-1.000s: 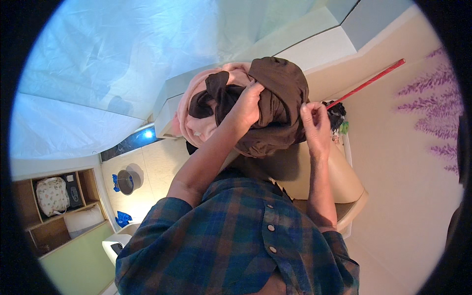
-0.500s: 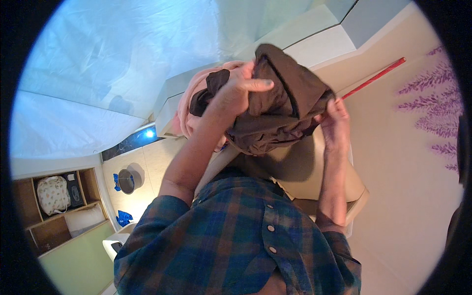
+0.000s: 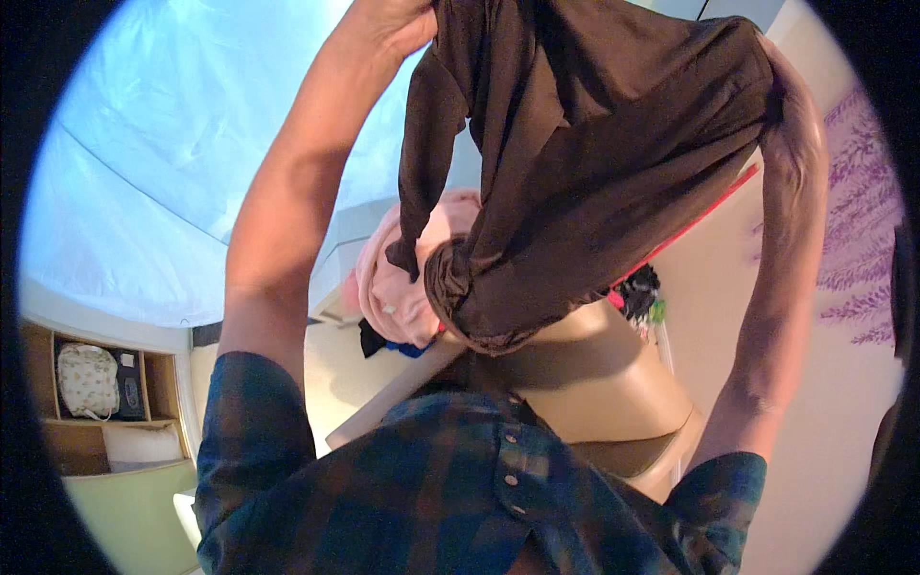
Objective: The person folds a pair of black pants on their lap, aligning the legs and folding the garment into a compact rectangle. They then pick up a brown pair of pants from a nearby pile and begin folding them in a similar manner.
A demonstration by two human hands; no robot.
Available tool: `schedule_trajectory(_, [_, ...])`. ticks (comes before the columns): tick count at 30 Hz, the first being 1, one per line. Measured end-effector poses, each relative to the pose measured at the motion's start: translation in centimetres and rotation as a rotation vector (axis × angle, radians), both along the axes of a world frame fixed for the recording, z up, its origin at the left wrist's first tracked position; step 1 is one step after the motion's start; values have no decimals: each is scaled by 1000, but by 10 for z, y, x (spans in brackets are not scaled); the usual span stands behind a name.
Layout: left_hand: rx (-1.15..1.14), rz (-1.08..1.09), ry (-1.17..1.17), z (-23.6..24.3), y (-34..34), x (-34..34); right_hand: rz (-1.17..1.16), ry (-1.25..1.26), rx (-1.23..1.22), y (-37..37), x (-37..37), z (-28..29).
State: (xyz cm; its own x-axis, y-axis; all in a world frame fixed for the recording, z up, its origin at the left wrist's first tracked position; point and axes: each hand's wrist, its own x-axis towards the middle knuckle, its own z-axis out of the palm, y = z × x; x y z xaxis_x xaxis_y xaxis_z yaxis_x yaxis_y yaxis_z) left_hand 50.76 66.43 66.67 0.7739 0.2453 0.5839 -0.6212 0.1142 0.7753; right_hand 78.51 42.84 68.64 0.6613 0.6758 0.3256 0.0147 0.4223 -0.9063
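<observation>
A dark brown garment (image 3: pixel 613 125) is spread wide in front of me, lifted high, with a narrow sleeve-like part hanging at its left and a bunched lower end. My left hand (image 3: pixel 407 24) grips its upper left side at the top edge of the head view; the fingertips are cut off or hidden by the cloth. At the upper right corner, my right hand (image 3: pixel 788 101) holds the other side, its fingers hidden by the fabric. Behind the hanging sleeve lies a bundled pink cloth (image 3: pixel 388 287).
Beneath the garment is a tan padded seat (image 3: pixel 613 369). Several small dark and coloured cloth items (image 3: pixel 640 292) lie to its right, near a red stick (image 3: pixel 685 235) against the wall. Translucent sheeting (image 3: pixel 172 125) hangs at left, above a shelf unit (image 3: pixel 91 446) holding a patterned bag (image 3: pixel 88 379).
Both hands have risen and moved apart, stretching the brown garment from a crumpled bundle into a broad hanging sheet. The pink bundle and the coloured items at right now show more.
</observation>
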Motion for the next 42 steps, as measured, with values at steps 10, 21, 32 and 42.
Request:
schedule_trajectory(10, [368, 325, 38, 133, 15, -8, -133, -400, 198, 11, -39, 126])
schedule_trajectory(21, [529, 497, 93, 198, -11, -19, -180, -637, 225, -1, -33, 204])
schedule_trajectory(32, [1105, 916, 527, 206, 2, -38, -370, -771, 250, -15, 59, 252])
schedule_trajectory(42, [874, 609, 570, 145, 25, -23, -298, -735, 160, -2, 66, 209])
